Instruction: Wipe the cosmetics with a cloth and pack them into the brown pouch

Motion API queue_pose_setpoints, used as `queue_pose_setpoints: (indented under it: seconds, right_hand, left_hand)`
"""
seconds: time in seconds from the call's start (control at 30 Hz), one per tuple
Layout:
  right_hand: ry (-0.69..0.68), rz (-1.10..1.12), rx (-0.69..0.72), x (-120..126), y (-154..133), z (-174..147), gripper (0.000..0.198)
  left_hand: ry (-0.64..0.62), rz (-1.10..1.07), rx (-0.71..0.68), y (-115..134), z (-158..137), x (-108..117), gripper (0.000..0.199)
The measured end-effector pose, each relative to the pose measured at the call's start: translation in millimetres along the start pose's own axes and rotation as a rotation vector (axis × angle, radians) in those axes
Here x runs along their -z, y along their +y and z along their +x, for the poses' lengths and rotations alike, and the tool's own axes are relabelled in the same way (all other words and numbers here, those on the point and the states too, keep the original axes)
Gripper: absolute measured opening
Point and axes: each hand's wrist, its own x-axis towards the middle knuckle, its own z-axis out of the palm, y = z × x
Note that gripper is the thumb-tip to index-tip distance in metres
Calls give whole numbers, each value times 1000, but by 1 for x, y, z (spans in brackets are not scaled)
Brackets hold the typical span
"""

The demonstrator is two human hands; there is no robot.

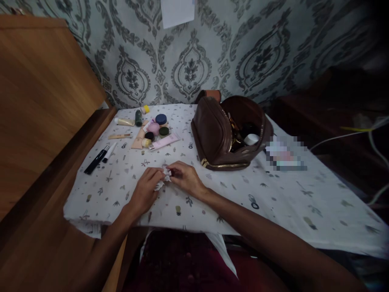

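Close to the middle of the table, my left hand (pixel 147 187) is closed on a crumpled white piece that looks like tissue (pixel 167 174). The fingertips of my right hand (pixel 187 177) pinch the same piece from the other side. Part of it sticks out beneath my left fingers, and the rest is hidden in my grip. Behind my hands lies a cluster of cosmetics, with a pink tube (pixel 165 141), a jar with a blue lid (pixel 161 119) and a pink rounded item (pixel 153 128). A brown bag (pixel 212 129) stands open to the right, with a white-lidded item (pixel 251 139) inside.
Black pens or brushes (pixel 96 160) lie at the left, near a cream tube (pixel 124 121) and a dark green bottle (pixel 138 118). A blurred-out item (pixel 287 154) is right of the bag. A wooden panel (pixel 45 101) borders the left side; a patterned wall (pixel 191 65) stands behind.
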Motion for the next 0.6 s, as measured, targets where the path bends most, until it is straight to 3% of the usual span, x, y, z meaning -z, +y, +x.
queue_pose_setpoints:
  seconds: [0.2, 0.43, 0.6]
  right_hand:
    - [6, 132, -29, 1, -1, 2, 25]
    - [-4, 182, -84, 3, -4, 5, 17]
    - [-45, 267, -152, 0, -4, 2, 44]
  left_hand:
    - [26, 13, 106, -18, -26, 10, 35]
    - [49, -40, 143, -14, -28, 8, 29]
    - [36, -82, 92, -2, -13, 4, 24]
